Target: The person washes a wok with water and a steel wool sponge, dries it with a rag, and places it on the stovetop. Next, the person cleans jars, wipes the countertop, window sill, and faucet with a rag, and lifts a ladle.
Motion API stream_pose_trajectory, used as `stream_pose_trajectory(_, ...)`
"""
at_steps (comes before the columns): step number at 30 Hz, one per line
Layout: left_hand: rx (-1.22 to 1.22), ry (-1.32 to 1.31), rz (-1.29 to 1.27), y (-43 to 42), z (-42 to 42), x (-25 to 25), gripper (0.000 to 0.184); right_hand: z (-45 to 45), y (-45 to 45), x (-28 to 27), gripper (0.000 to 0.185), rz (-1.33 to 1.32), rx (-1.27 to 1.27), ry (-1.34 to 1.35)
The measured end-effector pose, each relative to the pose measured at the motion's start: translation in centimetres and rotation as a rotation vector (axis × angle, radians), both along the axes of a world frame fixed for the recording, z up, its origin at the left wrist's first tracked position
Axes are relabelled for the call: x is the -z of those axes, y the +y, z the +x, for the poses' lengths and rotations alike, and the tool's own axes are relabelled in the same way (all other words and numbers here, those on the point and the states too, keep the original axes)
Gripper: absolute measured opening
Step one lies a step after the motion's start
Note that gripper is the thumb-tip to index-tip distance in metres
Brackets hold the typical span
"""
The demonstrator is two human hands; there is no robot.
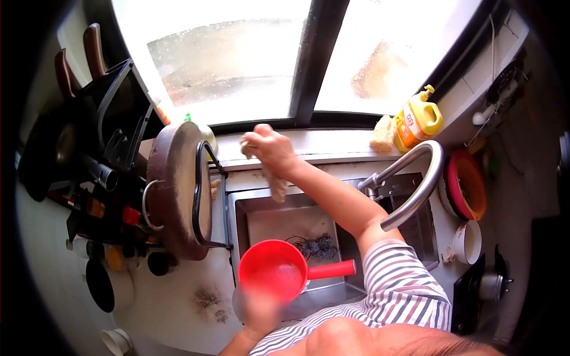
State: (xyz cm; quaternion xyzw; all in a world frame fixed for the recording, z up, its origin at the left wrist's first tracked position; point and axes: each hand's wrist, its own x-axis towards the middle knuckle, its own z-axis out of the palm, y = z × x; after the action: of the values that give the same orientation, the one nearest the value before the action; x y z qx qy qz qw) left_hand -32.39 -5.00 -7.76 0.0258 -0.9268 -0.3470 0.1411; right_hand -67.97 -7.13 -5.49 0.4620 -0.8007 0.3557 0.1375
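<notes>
My right hand (pixel 270 148) is closed around a beige cloth (pixel 276 186) at the windowsill, with one part of the cloth hanging below the wrist. My left hand (pixel 261 310), smeared by motion, grips the near rim of a red plastic water dipper (pixel 274 270). The dipper is held over the near left part of the steel sink (pixel 252 216), its handle pointing right. Behind the dipper, a dark scouring pad (pixel 320 246) lies at the drain in the sink.
A curved faucet (pixel 424 187) arches over the sink's right side. A yellow detergent bottle (pixel 418 121) and a sponge (pixel 384 133) stand on the sill (pixel 323 142). Left of the sink, a round chopping board (pixel 178 190) stands upright in a black rack. A white bowl (pixel 467 242) sits at right.
</notes>
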Motion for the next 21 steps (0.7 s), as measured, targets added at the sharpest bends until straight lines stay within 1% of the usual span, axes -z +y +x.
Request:
stream_pose_trajectory(1, 0.005, -0.005, -0.002, -0.1, 0.0, 0.1, 0.014, -0.2, -2.3, 0.3, 0.017, -0.006, -0.003, 0.130)
stream_pose_trajectory(2, 0.009, -0.010, -0.002, -0.2, -0.1, 0.2, 0.014, -0.2, -4.3, 0.2, 0.018, 0.194, -0.011, 0.210)
stream_pose_trajectory(3, 0.011, -0.012, -0.002, -0.3, -0.2, 0.2, 0.014, 0.3, -5.8, 0.3, 0.020, 0.359, -0.053, 0.177)
stream_pose_trajectory(4, 0.011, -0.015, -0.004, -0.4, -0.4, 0.1, 0.014, 0.1, -7.5, 2.6, 0.021, 0.423, -0.106, 0.195)
stream_pose_trajectory(6, 0.014, -0.009, -0.028, -0.7, -1.1, -0.8, 0.013, -1.1, -9.8, 8.6, 0.029, 0.305, -0.148, 0.277)
stream_pose_trajectory(7, 0.014, -0.007, -0.045, -0.9, -1.5, -1.5, 0.013, -1.7, -9.5, 9.5, 0.035, 0.145, -0.152, 0.420)
stream_pose_trajectory(8, 0.012, 0.006, -0.074, -1.0, -1.8, -1.6, 0.013, -2.6, -9.4, 10.2, 0.035, 0.144, -0.159, 0.419)
stream_pose_trajectory(10, 0.004, -0.015, -0.070, -0.9, -1.8, -1.1, 0.012, -3.5, -7.7, 9.0, 0.035, 0.246, -0.204, 0.176)
stream_pose_trajectory(11, 0.012, -0.033, -0.073, -1.0, -1.5, -1.1, 0.012, -4.1, -6.6, 8.5, 0.036, 0.300, -0.194, 0.226)
stream_pose_trajectory(12, 0.020, -0.039, -0.072, -1.2, -1.4, -0.7, 0.012, -4.6, -5.1, 7.3, 0.035, 0.360, -0.147, 0.238)
stream_pose_trajectory(14, 0.009, -0.035, 0.051, -1.0, -1.0, 0.5, 0.014, -6.9, -2.2, 8.2, 0.030, 0.297, 0.018, 0.228)
stream_pose_trajectory(15, 0.008, -0.033, 0.057, -0.9, -0.7, 0.8, 0.014, -8.2, -0.2, 8.5, 0.030, 0.335, 0.054, 0.221)
stream_pose_trajectory(17, -0.012, -0.110, 0.142, -0.6, -0.1, 1.2, 0.016, -9.3, 3.8, 8.4, 0.027, 0.376, 0.168, 0.253)
stream_pose_trajectory(18, -0.021, -0.134, 0.173, -0.4, 0.0, 1.4, 0.017, -9.4, 5.4, 7.8, 0.024, 0.428, 0.229, 0.221)
stream_pose_trajectory(19, 0.023, -0.091, 0.074, -0.3, -0.1, 1.5, 0.016, -9.8, 6.6, 7.8, 0.022, 0.468, 0.329, 0.188)
stream_pose_trajectory(20, 0.068, -0.048, -0.027, -0.3, -0.2, 1.6, 0.016, -10.0, 7.4, 8.2, 0.021, 0.419, 0.401, 0.164)
stream_pose_trajectory(21, 0.072, -0.050, -0.027, -0.1, -0.3, 1.6, 0.016, -10.1, 7.9, 8.6, 0.019, 0.427, 0.468, 0.145)
